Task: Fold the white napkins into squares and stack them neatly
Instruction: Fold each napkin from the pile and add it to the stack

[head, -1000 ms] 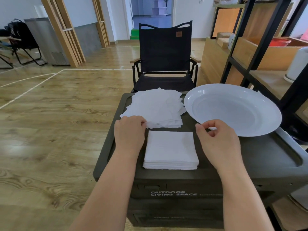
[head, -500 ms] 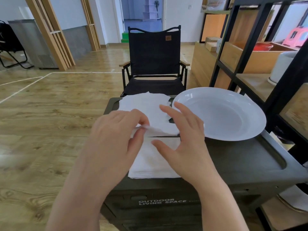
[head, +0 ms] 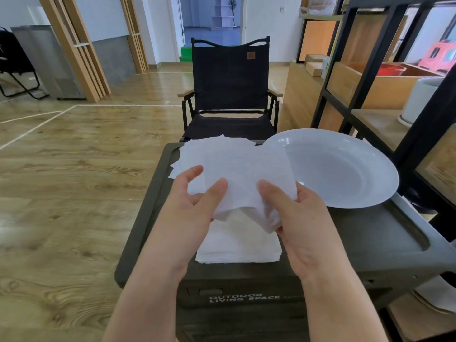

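On the dark storage box (head: 370, 243), nearest the person, lies a squared stack of folded napkins (head: 238, 248), evidently finished work. Behind it a loose pile of unfolded napkins (head: 197, 154) remains, so much is judged outstanding. Left hand (head: 190, 206) and right hand (head: 296, 213) both pinch one raised napkin (head: 246, 178), not yet folded. A white plate (head: 345, 169) sits beside the piles.

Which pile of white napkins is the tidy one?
The near stack of white folded napkins, with squared edges, below the hands. The far pile of loose white napkins is splayed unevenly.
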A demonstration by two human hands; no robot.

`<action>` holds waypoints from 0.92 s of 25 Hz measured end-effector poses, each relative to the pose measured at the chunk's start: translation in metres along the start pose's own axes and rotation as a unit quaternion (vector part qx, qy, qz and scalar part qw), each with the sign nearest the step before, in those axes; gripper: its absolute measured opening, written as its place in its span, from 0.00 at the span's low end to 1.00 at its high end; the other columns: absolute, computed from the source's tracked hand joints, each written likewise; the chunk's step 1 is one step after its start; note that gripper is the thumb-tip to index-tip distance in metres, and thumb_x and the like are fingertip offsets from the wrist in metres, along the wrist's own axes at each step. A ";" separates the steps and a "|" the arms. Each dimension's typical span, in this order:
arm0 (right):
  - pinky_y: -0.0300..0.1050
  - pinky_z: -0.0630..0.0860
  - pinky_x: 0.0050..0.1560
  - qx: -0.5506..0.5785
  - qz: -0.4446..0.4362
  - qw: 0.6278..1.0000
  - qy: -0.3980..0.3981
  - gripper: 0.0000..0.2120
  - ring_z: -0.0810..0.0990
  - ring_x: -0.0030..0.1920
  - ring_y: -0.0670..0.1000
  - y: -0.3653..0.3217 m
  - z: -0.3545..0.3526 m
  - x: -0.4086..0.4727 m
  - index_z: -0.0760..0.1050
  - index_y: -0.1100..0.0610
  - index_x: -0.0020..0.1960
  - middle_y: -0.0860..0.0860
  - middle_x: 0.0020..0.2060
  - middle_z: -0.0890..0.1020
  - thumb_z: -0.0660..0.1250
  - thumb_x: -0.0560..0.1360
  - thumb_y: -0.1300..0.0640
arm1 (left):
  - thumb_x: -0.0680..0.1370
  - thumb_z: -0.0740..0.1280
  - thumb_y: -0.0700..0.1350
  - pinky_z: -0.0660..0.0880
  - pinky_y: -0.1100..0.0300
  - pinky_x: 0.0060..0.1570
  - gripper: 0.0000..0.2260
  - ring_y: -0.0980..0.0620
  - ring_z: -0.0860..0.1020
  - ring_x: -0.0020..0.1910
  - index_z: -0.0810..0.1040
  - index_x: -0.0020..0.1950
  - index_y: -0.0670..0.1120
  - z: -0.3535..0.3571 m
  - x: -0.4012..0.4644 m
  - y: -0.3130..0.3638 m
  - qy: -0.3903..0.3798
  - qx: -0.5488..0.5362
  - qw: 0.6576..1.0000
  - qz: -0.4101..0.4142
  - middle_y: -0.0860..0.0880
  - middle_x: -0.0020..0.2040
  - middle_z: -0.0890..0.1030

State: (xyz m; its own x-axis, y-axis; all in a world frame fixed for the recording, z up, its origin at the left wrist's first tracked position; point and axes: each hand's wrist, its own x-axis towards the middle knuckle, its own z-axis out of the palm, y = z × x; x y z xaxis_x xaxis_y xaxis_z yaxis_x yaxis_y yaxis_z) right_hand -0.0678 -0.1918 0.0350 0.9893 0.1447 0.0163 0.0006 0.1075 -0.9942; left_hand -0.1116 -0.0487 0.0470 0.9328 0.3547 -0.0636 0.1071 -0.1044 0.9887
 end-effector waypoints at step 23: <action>0.32 0.78 0.44 -0.202 -0.182 0.960 -0.063 0.11 0.79 0.46 0.43 -0.017 -0.026 -0.006 0.80 0.37 0.46 0.35 0.46 0.81 0.72 0.69 0.53 | 0.63 0.74 0.59 0.82 0.50 0.44 0.13 0.52 0.82 0.43 0.82 0.47 0.66 -0.025 -0.006 0.003 0.034 0.117 0.964 0.237 0.59 0.42 0.84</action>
State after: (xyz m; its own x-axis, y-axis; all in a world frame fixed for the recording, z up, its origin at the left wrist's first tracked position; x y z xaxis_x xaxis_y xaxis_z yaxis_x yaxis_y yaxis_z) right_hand -0.0704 -0.2200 0.0487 0.8870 0.2911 0.3584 0.4252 -0.2120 -0.8799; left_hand -0.1254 -0.0279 0.0535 0.8717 0.2754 0.4054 -0.2441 -0.4733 0.8464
